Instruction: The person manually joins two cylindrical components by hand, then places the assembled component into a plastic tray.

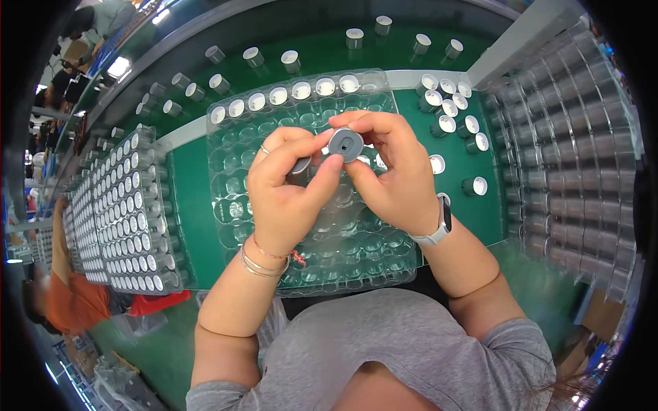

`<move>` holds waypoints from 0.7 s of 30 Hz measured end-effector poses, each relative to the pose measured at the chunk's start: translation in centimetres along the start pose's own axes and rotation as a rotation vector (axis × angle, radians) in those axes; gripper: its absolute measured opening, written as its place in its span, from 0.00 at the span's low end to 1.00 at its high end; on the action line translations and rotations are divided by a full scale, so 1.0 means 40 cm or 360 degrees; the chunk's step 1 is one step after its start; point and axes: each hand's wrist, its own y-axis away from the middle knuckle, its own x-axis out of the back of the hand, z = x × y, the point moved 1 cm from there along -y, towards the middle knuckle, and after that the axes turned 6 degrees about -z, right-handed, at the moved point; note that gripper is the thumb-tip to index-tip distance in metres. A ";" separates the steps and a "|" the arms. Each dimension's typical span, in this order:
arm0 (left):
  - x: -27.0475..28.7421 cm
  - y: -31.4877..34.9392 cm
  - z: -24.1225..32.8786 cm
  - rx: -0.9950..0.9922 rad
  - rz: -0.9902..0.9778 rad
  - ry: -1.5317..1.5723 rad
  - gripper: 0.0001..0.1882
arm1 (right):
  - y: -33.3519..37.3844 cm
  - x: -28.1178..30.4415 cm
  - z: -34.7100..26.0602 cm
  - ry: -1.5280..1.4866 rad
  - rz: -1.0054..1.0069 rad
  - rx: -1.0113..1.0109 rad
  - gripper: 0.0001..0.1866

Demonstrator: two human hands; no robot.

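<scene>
Between the fingertips of both my hands is a round grey cylindrical part [346, 144], its recessed end with a small dark centre facing up. My left hand [284, 188] pinches its left side. A second grey part [299, 166] is tucked in the curled fingers of that same hand. My right hand [397, 175] grips the round part from the right, thumb below and fingers above. Under both hands lies a clear plastic tray [226, 154] with round pockets. Its far row holds several white-topped cylinders [301, 90].
Loose white-topped cylinders [447, 124] stand right of the tray on the green table [190, 205]. More sit on a dark green strip [315, 41] beyond. Filled trays [130, 226] are at left; stacked clear trays [569, 151] rise at right. A co-worker in orange [79, 301] is far left.
</scene>
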 end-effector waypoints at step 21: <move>0.020 -0.003 0.015 -0.0406 -0.0092 -0.0152 0.19 | -0.002 0.006 0.001 -0.0120 -0.0104 0.0254 0.26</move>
